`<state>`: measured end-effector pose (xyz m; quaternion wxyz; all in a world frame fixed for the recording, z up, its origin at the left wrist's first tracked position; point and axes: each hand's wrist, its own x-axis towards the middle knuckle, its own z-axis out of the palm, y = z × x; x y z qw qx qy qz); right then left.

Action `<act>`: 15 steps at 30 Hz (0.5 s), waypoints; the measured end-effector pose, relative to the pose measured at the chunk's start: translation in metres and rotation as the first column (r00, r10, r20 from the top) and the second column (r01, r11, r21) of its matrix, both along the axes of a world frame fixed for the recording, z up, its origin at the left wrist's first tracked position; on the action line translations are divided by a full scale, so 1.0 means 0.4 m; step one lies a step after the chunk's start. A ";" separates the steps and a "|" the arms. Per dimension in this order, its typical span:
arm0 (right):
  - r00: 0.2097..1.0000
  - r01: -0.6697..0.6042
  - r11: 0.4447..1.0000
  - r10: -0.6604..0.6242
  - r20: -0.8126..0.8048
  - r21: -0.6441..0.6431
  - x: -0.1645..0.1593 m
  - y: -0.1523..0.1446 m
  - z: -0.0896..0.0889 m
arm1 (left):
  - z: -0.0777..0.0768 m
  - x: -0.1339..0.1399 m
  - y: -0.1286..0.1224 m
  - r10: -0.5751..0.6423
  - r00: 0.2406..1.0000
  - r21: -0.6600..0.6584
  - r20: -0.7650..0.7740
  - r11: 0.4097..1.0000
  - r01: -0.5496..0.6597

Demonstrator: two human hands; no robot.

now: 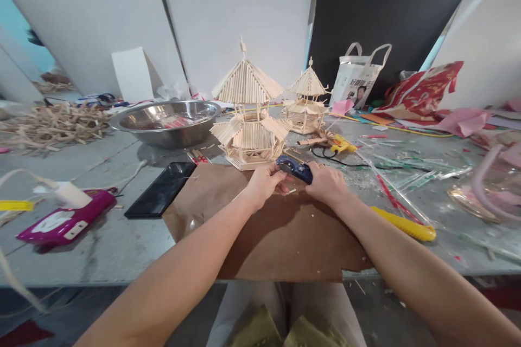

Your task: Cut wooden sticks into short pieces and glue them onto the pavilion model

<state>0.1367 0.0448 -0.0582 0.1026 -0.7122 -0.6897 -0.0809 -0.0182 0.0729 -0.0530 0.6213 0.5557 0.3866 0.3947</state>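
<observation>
My right hand [326,181] is closed round a dark blue hand tool [296,169] with a rounded head, whose exact kind I cannot make out. The tool's head points left, close to my left hand [266,184]. That hand is closed in a pinch; what its fingers hold is hidden. Both hands are above a brown board [280,233] scattered with small wooden bits. Just behind them stands a pavilion model [250,135] built from thin wooden sticks, upright with a pointed roof. A similar stick pavilion [307,100] is farther back on the right.
Left lie a black phone [160,190] and a purple power strip [67,222]. A steel basin [171,138] and a heap of sticks [57,127] are behind. At right are a yellow-handled tool [407,225], a yellow glue gun [343,144], plastic strips and a white bag [358,78].
</observation>
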 end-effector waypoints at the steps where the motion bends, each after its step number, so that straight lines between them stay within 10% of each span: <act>1: 1.000 -0.002 1.000 0.002 0.005 0.000 0.000 0.000 0.000 | 0.000 0.000 0.000 0.001 1.000 -0.003 0.003 1.000 -0.001; 15: 1.000 -0.014 0.999 0.015 0.005 -0.039 -0.001 0.006 0.002 | 0.004 0.002 0.000 0.016 1.000 -0.050 0.005 0.999 -0.016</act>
